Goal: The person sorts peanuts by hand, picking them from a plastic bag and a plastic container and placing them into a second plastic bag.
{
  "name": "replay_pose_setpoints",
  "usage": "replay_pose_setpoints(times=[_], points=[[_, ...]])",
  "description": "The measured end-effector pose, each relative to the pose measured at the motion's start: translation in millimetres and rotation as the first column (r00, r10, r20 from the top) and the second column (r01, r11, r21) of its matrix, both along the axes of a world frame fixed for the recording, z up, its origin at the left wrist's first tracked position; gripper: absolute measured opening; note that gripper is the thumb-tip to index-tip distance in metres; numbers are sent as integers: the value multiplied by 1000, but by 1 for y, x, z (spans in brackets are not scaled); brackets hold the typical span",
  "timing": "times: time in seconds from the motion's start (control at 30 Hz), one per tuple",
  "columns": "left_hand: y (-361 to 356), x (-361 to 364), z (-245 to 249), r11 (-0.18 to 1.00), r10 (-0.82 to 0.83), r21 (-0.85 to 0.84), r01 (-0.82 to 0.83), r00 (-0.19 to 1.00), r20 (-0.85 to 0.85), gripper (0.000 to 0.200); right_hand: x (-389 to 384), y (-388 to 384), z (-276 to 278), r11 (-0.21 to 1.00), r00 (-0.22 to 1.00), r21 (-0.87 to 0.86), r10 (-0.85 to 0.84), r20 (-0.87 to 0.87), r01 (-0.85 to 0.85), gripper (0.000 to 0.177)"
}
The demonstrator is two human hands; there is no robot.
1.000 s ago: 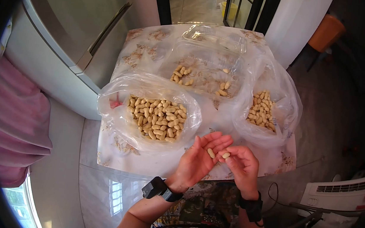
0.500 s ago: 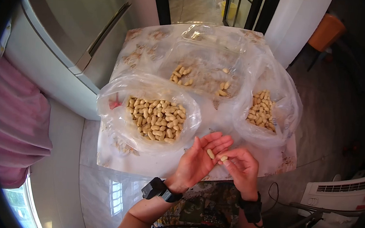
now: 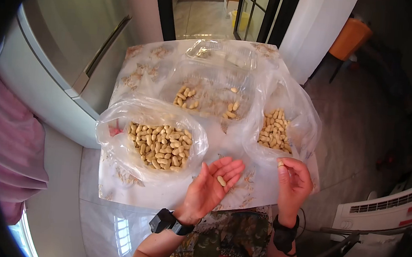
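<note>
My left hand (image 3: 215, 184) is palm up with its fingers stretched out, and a single peanut (image 3: 221, 181) lies on it. Off to the right, my right hand (image 3: 293, 183) pinches another peanut (image 3: 281, 163) between thumb and finger, just below the right plastic bag (image 3: 309, 119). That bag holds a heap of unshelled peanuts (image 3: 275, 130). On the left of the table, a larger heap of peanuts (image 3: 159, 146) fills an open plastic bag (image 3: 105, 129). Between and behind the bags, a clear plastic box (image 3: 215, 75) contains several peanuts on each side.
The table (image 3: 134, 193) has a patterned cover. A fridge (image 3: 72, 33) stands at the left, near a pink curtain (image 3: 13, 146). At the right are an orange chair (image 3: 351, 39) and a white appliance (image 3: 385, 205).
My right hand has moved right, away from my left palm, with a peanut between its fingertips. The left hand stays palm up with its peanut. The camera view has shifted slightly.
</note>
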State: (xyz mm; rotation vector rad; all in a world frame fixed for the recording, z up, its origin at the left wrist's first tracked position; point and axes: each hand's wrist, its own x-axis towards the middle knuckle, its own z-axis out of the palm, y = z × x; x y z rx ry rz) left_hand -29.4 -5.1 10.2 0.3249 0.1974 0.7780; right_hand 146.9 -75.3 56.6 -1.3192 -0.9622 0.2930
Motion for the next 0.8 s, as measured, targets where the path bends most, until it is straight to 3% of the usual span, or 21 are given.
replay_pose_setpoints(times=[0.13, 0.2, 0.23, 0.3, 0.43, 0.5, 0.63, 0.7, 0.8], points=[[1, 0, -2, 1000, -10, 7, 10, 1000, 18, 64, 10, 4, -1, 997, 995, 53, -61, 84, 57, 14], [0, 0, -3, 1000, -18, 8, 18, 1000, 17, 64, 20, 11, 3, 987, 913, 37, -158, 375, 156, 18], [0, 0, -3, 1000, -14, 12, 14, 1000, 24, 64, 22, 16, 7, 987, 914, 32, -159, 373, 158, 18], [-1, -1, -2, 1000, -4, 11, 4, 1000, 26, 65, 23, 24, 14, 968, 807, 63, -238, 541, 243, 23], [0, -2, -1, 999, -1, -33, 3, 997, 71, 67, 5, 7, 0, 996, 935, -69, -25, 354, 53, 24], [0, -2, -1, 999, 2, -34, 1, 996, 89, 68, -19, 6, -4, 953, 882, -184, 293, 368, -240, 23], [0, -3, -1, 1000, -5, -28, 9, 993, 122, 68, -44, 14, -23, 928, 826, -220, 369, 425, -301, 22], [-1, -3, 0, 1000, -9, -29, 12, 992, 125, 68, -48, 17, -29, 924, 880, -227, 366, 303, -306, 22], [-2, -3, 0, 999, -22, 39, 18, 994, 105, 61, -45, 17, -31, 924, 887, -221, 368, 280, -313, 19]])
